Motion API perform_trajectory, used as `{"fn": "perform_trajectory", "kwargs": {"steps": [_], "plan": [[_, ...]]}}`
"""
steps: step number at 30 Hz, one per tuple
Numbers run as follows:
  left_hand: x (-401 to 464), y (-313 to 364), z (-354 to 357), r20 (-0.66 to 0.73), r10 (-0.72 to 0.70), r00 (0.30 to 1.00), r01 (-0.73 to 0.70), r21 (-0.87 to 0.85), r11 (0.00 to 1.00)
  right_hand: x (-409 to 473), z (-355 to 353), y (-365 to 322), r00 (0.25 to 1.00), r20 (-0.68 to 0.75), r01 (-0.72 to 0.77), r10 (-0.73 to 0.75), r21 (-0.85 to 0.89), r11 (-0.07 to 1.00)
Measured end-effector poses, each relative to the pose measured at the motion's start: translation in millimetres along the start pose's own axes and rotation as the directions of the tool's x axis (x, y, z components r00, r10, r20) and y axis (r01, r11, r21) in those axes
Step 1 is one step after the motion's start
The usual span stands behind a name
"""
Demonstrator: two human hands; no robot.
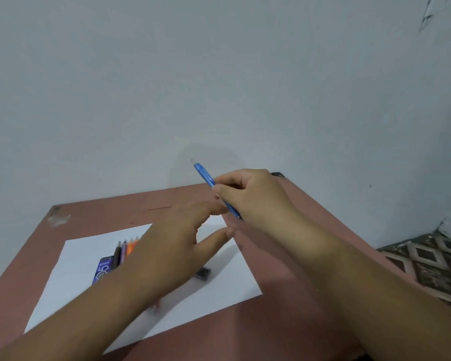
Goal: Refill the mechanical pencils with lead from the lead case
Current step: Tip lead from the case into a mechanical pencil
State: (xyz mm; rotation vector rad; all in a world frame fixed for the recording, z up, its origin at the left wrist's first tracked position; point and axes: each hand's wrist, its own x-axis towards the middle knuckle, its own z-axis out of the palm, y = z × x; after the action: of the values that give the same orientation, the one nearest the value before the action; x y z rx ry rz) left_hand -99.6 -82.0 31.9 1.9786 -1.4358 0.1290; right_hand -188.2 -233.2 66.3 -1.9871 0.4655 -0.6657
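My right hand [250,196] grips a blue mechanical pencil [205,175] above the table, its pale end pointing up and to the left toward the wall. My left hand [182,230] hovers just below it with fingers spread and relaxed, the fingertips close to the pencil's lower part; whether they touch it I cannot tell. On the white paper sheet [89,259] lie several more pencils [124,250] side by side, black, purple and orange, partly hidden by my left forearm. Beside them lies the blue lead case [103,270] marked 0.5.
A small dark piece [203,272] lies on the paper under my left hand. The reddish-brown table [102,209] stands against a pale wall, with a chipped far-left corner. Patterned floor tiles [432,267] show past the table's right edge.
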Motion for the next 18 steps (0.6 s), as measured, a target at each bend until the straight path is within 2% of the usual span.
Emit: {"fn": "perform_trajectory", "kwargs": {"steps": [4,10,18], "plan": [[8.2,16.7,18.3,0.141,-0.030,0.990,0.029,0.008,1.000,-13.3,-43.7,18.7,0.997,-0.053,-0.058,0.050,-0.175,0.983],[27.9,23.5,55.8,0.219,-0.003,0.976,-0.009,0.053,0.999,-27.8,-100.2,57.4,0.985,-0.145,-0.147,0.092,-0.439,0.886],[47.2,47.5,86.5,0.331,0.027,0.943,-0.061,0.091,0.994,-35.3,-136.0,98.9,0.978,-0.171,-0.201,0.122,-0.596,0.777]]}}
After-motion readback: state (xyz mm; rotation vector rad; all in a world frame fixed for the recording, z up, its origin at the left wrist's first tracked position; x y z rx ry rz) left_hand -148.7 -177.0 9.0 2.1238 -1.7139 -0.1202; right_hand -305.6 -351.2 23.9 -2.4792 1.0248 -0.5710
